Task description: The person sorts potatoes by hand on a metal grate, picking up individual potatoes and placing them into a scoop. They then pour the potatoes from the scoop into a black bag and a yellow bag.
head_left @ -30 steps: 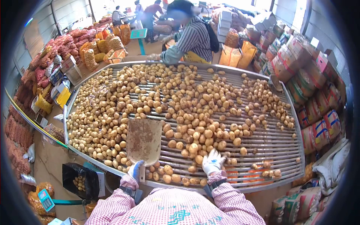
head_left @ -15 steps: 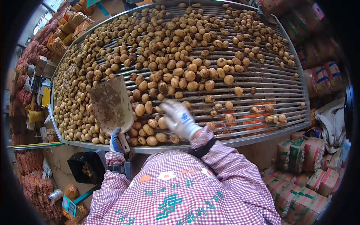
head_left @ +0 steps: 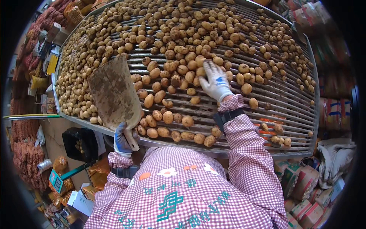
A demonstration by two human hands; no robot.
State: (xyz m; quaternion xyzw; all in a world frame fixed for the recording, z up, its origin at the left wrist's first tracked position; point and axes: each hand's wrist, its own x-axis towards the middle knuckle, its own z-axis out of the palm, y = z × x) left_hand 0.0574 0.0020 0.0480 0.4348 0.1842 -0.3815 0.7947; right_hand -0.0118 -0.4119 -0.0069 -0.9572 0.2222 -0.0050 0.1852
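My left hand (head_left: 123, 141), in a blue and white glove, is closed around the handle of a scoop (head_left: 115, 93). The scoop's broad blade is smeared with dirt and leans over the potatoes (head_left: 80, 82) at the left of the slatted sorting table (head_left: 244, 143). Out over the middle of the table, my right hand (head_left: 216, 82) in a white glove lies with its fingers stretched out. Its fingertips touch potatoes (head_left: 190, 57) at the near edge of the large heap. Closer to my body, a loose row of potatoes (head_left: 167, 117) rests on the slats.
Past the slats at right, something orange (head_left: 272, 124) shows below. A black bin (head_left: 81, 144) stands at the lower left beside a green-framed scale (head_left: 57, 181). Packed mesh sacks (head_left: 28, 152) line the left, and striped packages (head_left: 307, 177) are stacked at the right.
My right hand has moved forward and right, onto potatoes farther up the table. Potatoes near the front edge have shifted right. The scoop stays in my left hand; the whole view has shifted slightly.
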